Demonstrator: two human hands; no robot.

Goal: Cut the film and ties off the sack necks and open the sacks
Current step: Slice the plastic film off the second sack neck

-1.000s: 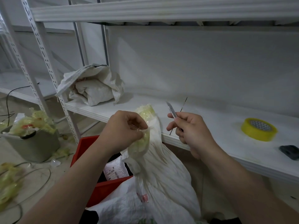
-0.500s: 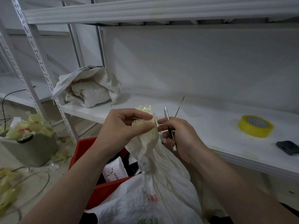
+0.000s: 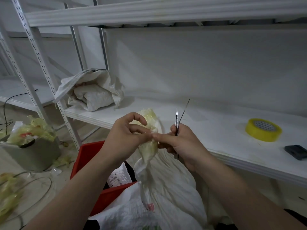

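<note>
Both my forearms were bare and angled inward, wrists nearly meeting. My left hand (image 3: 126, 135) was curled with its back toward me, the index arched high and the fingers below it pinching the film (image 3: 150, 117). My right hand (image 3: 184, 145) sat just beside it, index finger stretched out to touch the left fingertips. Its other fingers were wrapped round the knife (image 3: 177, 123), which stood upright in the fist.
</note>
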